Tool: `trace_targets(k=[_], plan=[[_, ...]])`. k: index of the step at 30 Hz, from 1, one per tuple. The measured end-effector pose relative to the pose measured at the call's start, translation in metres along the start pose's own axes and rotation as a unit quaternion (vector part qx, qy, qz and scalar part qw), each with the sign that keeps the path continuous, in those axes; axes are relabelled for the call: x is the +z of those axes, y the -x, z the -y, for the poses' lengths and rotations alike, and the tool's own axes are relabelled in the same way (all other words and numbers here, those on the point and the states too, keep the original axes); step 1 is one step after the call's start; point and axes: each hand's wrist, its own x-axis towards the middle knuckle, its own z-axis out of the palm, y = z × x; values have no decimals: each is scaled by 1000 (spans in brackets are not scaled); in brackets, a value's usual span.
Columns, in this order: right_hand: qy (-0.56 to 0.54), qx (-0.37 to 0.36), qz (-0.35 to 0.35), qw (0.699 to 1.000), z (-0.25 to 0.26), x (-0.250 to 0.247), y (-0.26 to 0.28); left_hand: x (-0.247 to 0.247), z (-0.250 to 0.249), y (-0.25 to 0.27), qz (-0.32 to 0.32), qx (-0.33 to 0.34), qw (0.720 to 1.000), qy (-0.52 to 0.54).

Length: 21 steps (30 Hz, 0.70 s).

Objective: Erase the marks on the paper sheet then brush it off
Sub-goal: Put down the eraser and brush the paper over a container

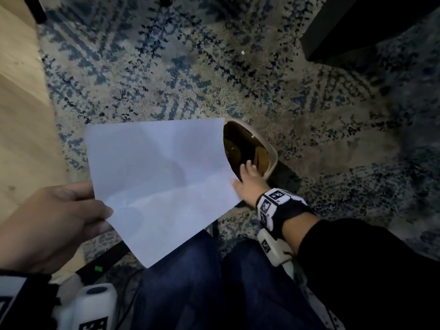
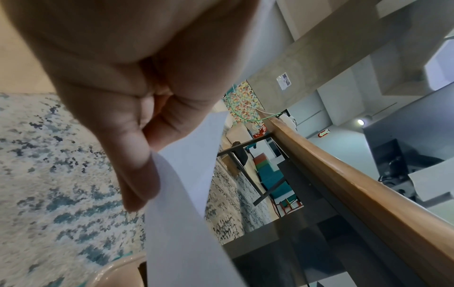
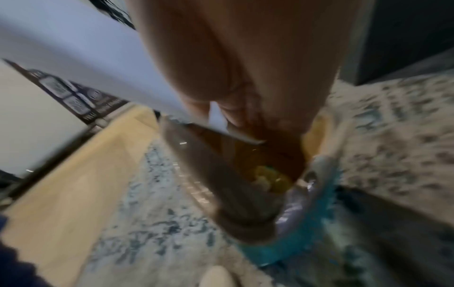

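A white paper sheet hangs tilted in the air above the patterned rug, and no marks show on it. My left hand pinches its near left edge between thumb and fingers; the left wrist view shows this pinch on the paper sheet by my left hand. My right hand lies with straight fingers against the sheet's right edge, just over the open beige waste bin. The right wrist view is blurred, with my right hand between the paper sheet and the bin.
The blue-and-beige rug covers the floor. A pale wooden surface runs along the left. A dark piece of furniture stands at the far right. My legs in dark jeans are below the sheet. A wooden table edge is nearby.
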Motion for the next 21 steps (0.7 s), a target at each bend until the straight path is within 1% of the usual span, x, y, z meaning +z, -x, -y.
trace_targets(k=[1, 2, 3, 4, 5, 6, 7, 8, 9, 10, 11, 12, 13, 14, 15, 16, 17, 18, 19, 20, 21], plan=[[18, 20, -20, 999, -8, -4, -1, 0, 0, -1, -1, -2, 1000, -2], [17, 3, -43, 999, -7, -5, 2, 2, 0, -2, 0, -4, 1000, -6], [-9, -48, -59, 997, 1, -5, 9, 4, 0, -3, 1, -5, 1000, -12], [-50, -122, -61, 989, 14, -3, 19, 7, -1, -4, 3, -5, 1000, -17], [-85, -201, -51, 975, 26, 1, 28, 9, -2, -5, 4, -6, 1000, -21], [-96, -266, -29, 959, 36, 7, 35, 10, -3, -5, 6, -9, 1000, -21], [-89, -301, -4, 949, 40, 15, 37, 9, -5, -6, 4, -13, 1000, -18], [-77, -298, 10, 952, 34, 19, 33, 7, -6, -6, 2, -18, 1000, -13], [-70, -249, 20, 966, 23, 19, 25, 3, -8, -7, 1, -23, 1000, -5], [-49, -170, 24, 984, 9, 17, 15, 0, -8, -6, -1, -27, 1000, 5], [-17, -84, 20, 996, -5, 12, 8, -2, -9, -5, -3, -28, 1000, 9], [13, -20, 8, 1000, -17, 6, 3, -4, -9, -4, -1, -30, 1000, 7], [29, 4, -13, 999, -23, 0, 1, -5, -10, -4, 4, -33, 999, 2], [29, -7, -40, 999, -20, -6, 4, -5, -10, -4, 10, -36, 999, -2], [15, -50, -67, 996, -10, -9, 8, -3, -10, -5, 19, -38, 999, -4], [-8, -117, -87, 989, 5, -11, 17, -1, -10, -6, 27, -40, 999, -4], [-28, -193, -92, 976, 23, -11, 26, 1, -11, -7, 29, -41, 999, -7], [-35, -268, -84, 959, 42, -8, 35, 3, -11, -7, 32, -41, 999, -14], [-26, -331, -61, 941, 58, -4, 44, 5, -10, -8, 37, -39, 998, -22], [-6, -372, -34, 928, 68, 2, 48, 6, -10, -9, 42, -38, 998, -31], [7, -383, -15, 924, 71, 6, 47, 8, -11, -9, 46, -39, 997, -39]])
